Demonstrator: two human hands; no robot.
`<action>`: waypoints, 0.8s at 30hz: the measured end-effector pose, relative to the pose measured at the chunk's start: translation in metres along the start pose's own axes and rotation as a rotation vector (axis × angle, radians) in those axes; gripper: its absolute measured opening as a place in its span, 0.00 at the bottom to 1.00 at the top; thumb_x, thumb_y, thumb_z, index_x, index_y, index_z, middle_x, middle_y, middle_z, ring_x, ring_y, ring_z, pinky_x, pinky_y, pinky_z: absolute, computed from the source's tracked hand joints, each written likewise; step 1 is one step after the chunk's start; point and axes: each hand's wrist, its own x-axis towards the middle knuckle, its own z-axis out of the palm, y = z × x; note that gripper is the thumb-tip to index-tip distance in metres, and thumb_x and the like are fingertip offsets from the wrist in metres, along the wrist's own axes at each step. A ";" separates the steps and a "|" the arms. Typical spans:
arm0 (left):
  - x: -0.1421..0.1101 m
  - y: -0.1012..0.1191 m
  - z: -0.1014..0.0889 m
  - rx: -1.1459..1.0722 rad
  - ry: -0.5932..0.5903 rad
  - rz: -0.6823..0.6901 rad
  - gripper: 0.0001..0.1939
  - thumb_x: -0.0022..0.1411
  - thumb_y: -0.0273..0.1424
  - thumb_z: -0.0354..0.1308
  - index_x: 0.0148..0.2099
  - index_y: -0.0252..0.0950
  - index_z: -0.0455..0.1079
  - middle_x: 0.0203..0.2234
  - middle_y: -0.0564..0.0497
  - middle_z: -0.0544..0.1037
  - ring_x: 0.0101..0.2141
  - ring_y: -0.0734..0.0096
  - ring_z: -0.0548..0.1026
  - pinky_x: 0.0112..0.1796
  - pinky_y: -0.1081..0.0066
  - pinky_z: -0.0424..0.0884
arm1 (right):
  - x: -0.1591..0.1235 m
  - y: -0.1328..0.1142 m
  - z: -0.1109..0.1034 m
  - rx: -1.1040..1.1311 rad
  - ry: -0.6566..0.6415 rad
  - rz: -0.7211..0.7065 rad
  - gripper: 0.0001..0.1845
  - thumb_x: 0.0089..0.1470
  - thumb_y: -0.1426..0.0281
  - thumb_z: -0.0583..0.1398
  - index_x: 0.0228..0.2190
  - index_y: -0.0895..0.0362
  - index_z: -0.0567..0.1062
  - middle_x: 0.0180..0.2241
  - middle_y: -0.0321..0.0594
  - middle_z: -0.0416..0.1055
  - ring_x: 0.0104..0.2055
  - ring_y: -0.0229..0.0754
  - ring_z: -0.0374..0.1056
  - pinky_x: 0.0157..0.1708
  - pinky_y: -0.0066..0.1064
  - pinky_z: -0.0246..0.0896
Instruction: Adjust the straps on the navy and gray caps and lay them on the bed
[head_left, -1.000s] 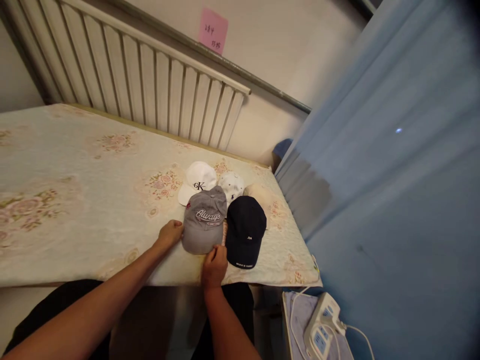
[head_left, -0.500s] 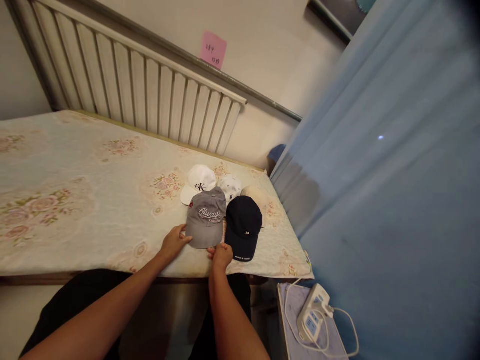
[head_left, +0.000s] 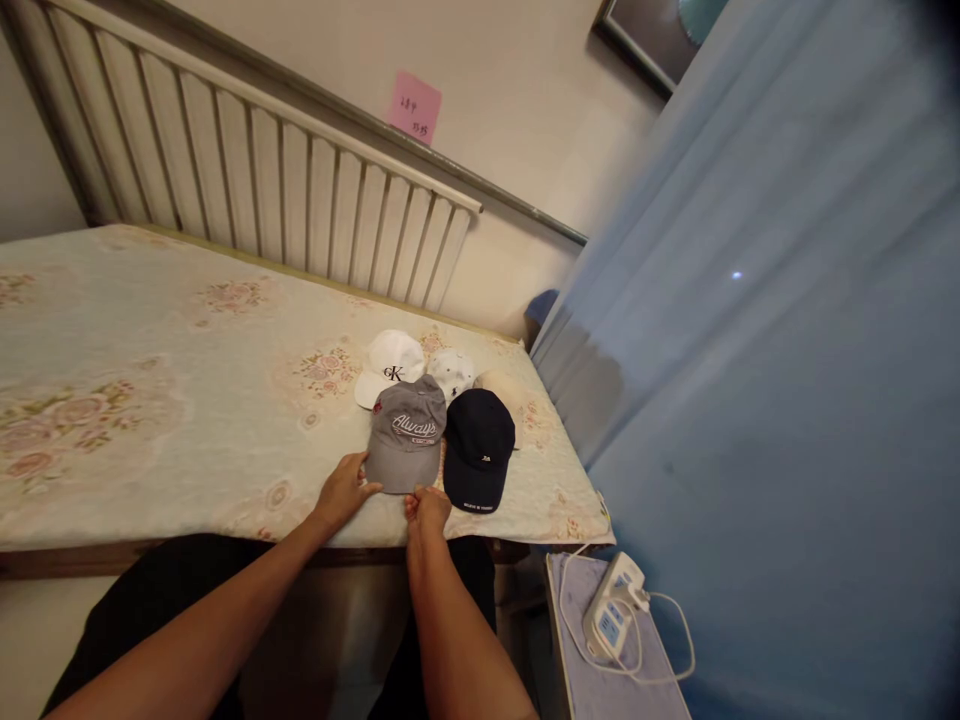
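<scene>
A grey baseball cap [head_left: 406, 440] with "Always" across its front lies on the bed, brim toward me. My left hand [head_left: 345, 494] pinches the left edge of its brim. At the front edge of the brim, my right hand [head_left: 430, 508] has its fingers closed on it. Just to the right rests a black baseball cap [head_left: 480, 450], its brim also facing me. Behind these two are a white cap [head_left: 394, 355] marked "CK", a white patterned cap [head_left: 451, 372] and a beige cap [head_left: 496, 384], each partly covered.
The bed [head_left: 225, 420] has a floral cover and stands against a white radiator [head_left: 292, 190]. A blue curtain [head_left: 750, 400] hangs at the right. Below it, a power strip [head_left: 615, 605] with a white cord sits on a small table [head_left: 585, 690].
The view has shifted slightly, so everything sits a little further left. Both hands stay at the grey cap's brim, and the right fingers look more curled in.
</scene>
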 end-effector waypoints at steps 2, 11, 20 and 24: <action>-0.002 0.000 0.000 0.000 0.006 0.003 0.29 0.48 0.37 0.61 0.53 0.40 0.63 0.44 0.46 0.71 0.40 0.58 0.73 0.45 0.62 0.69 | -0.002 0.000 0.000 -0.004 0.007 0.127 0.12 0.61 0.64 0.57 0.39 0.61 0.71 0.30 0.34 0.70 0.24 0.30 0.66 0.23 0.24 0.65; -0.006 -0.002 0.000 -0.020 0.024 0.016 0.27 0.49 0.36 0.60 0.53 0.37 0.64 0.44 0.46 0.71 0.40 0.60 0.73 0.46 0.64 0.69 | -0.009 -0.009 -0.008 -0.011 0.002 0.208 0.10 0.51 0.74 0.57 0.23 0.54 0.60 0.15 0.31 0.67 0.14 0.37 0.66 0.12 0.24 0.58; 0.013 -0.001 -0.004 -0.107 0.064 -0.140 0.25 0.55 0.37 0.54 0.52 0.28 0.67 0.46 0.38 0.73 0.44 0.53 0.73 0.50 0.59 0.65 | -0.013 -0.017 -0.035 -0.135 -0.131 0.004 0.06 0.43 0.75 0.60 0.23 0.56 0.65 0.16 0.23 0.60 0.10 0.32 0.62 0.06 0.18 0.48; 0.026 -0.001 -0.005 -0.235 0.062 -0.223 0.22 0.55 0.36 0.56 0.51 0.31 0.69 0.44 0.40 0.76 0.44 0.55 0.74 0.48 0.62 0.66 | -0.009 -0.018 -0.034 -0.117 -0.173 0.012 0.07 0.43 0.74 0.59 0.21 0.56 0.64 0.14 0.22 0.59 0.09 0.31 0.60 0.05 0.17 0.47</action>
